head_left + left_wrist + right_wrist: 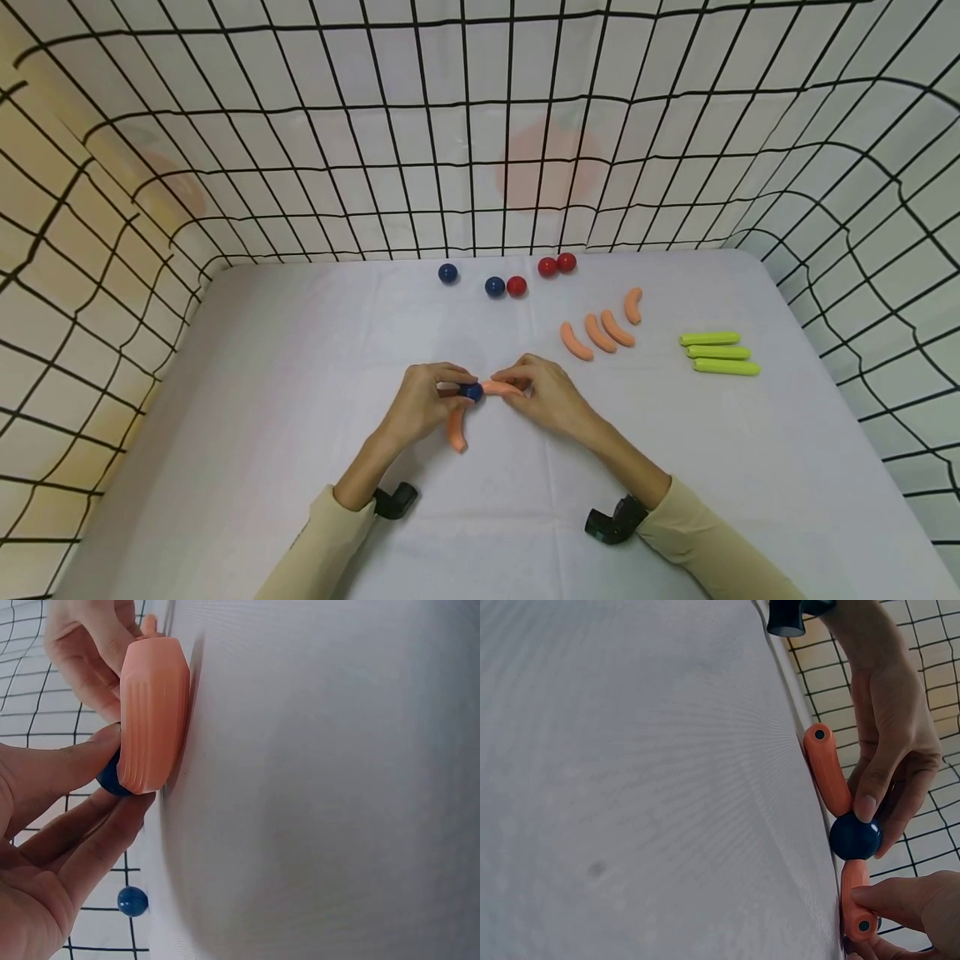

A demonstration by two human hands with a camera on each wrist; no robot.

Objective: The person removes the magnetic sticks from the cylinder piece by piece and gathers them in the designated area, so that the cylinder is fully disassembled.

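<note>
Near the middle of the white table, my left hand (420,404) pinches a dark blue ball (855,836) between thumb and fingers. A curved orange stick (457,429) meets the ball and points back toward me; its ridged side fills much of the left wrist view. From the right, my right hand (551,396) pinches a second curved orange stick (859,889) by its outer part. That stick's other end touches the ball. Small dark round spots show on the free ends of both sticks in the right wrist view.
Two blue balls (447,273) and three red balls (547,267) lie along the back. Several curved orange sticks (600,332) lie right of centre, with three green sticks (717,352) farther right. A black wire grid (472,167) surrounds the back and sides.
</note>
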